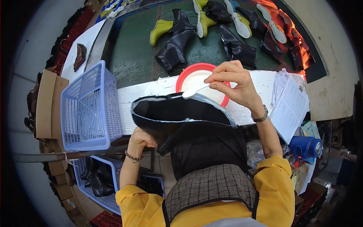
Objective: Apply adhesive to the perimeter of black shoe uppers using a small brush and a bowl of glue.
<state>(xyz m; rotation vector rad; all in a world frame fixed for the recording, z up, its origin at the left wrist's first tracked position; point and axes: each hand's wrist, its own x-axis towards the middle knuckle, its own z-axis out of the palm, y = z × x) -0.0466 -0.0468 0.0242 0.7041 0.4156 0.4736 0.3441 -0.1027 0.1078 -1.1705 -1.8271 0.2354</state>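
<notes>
Black boot upper (189, 117) rests on your lap below the white bench (151, 90), left hand (140, 139) gripping underneath, fingers curled. Right hand (232, 81) pinches a white brush (193, 90) over the red bowl (187, 75). Load lightly; follow the rim evenly.

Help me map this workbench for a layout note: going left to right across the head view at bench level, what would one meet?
Cardboard box → blue mesh basket → black boot upper steadied by the left hand → red bowl of white paste → right hand with a white brush → stack of papers.
</notes>
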